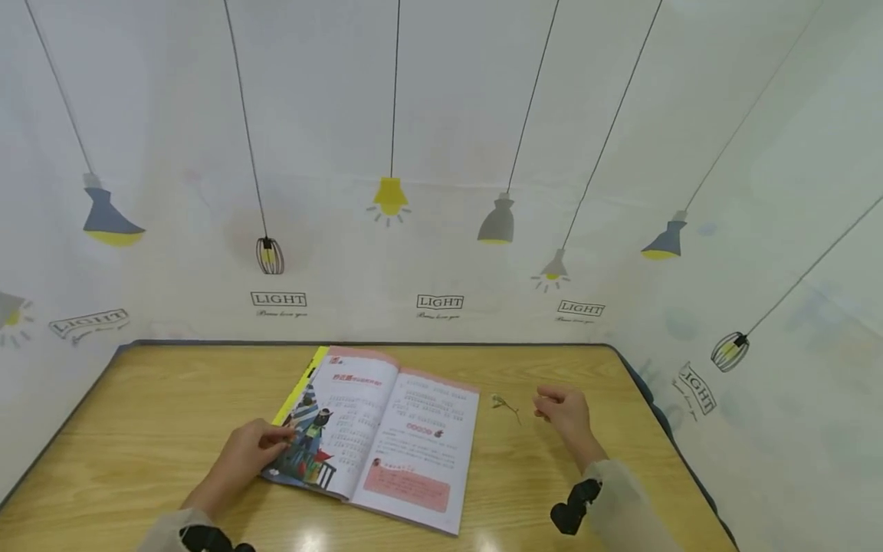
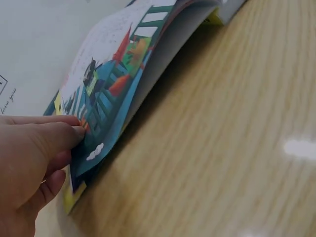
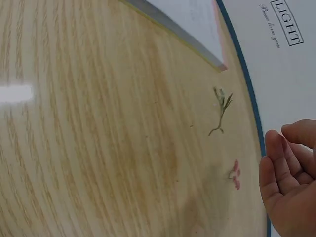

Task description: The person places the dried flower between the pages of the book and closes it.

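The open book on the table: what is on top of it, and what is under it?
On top, the left hand touches the left page. The open book lies on the wooden table; anything else directly beneath it is covered and cannot be seen.

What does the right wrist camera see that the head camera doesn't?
Of these two, only the right wrist view shows a little pink sprig. Only the head view shows the left hand and the lamp pictures. Both show the right hand, green sprig, wooden table and book, but right wrist catches just part of the book.
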Demonstrator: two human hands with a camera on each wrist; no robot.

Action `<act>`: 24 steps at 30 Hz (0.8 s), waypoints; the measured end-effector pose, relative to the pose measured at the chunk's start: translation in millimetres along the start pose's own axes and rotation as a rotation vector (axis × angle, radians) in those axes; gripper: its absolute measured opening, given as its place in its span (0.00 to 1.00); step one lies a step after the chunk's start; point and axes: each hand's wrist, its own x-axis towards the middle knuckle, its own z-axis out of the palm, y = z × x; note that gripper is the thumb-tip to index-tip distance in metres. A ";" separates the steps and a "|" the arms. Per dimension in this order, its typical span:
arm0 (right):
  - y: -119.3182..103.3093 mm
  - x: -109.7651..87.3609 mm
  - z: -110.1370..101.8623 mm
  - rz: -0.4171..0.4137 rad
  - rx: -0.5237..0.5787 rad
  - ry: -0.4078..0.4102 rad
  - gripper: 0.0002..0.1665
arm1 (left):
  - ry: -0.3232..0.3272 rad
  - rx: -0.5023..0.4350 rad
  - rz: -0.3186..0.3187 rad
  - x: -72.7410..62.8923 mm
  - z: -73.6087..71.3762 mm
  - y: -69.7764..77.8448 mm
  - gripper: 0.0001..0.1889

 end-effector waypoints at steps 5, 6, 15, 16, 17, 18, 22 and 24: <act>7.8 2.3 7.5 -0.028 -0.104 -0.033 0.18 | 0.060 -0.034 0.041 -5.5 4.3 -8.3 0.12; 9.5 3.7 9.4 -0.039 -0.144 -0.041 0.17 | 0.073 -0.042 0.053 -6.1 5.6 -9.7 0.12; 23.2 16.2 21.6 -0.150 -0.374 -0.089 0.12 | 0.103 -0.042 0.063 -7.7 11.3 -13.5 0.13; 23.7 16.6 22.4 -0.154 -0.379 -0.092 0.12 | 0.105 -0.042 0.063 -8.2 11.1 -13.6 0.13; 24.5 17.1 23.0 -0.159 -0.386 -0.095 0.12 | 0.109 -0.041 0.060 -8.5 11.0 -13.8 0.13; 25.5 17.9 23.7 -0.162 -0.391 -0.098 0.12 | 0.111 -0.044 0.058 -8.7 10.9 -14.0 0.13; 28.7 20.8 26.5 -0.165 -0.405 -0.096 0.11 | 0.109 -0.061 0.051 -9.1 9.6 -14.0 0.14; 29.8 22.5 28.4 -0.171 -0.415 -0.096 0.10 | 0.108 -0.071 0.041 -9.7 8.5 -13.9 0.14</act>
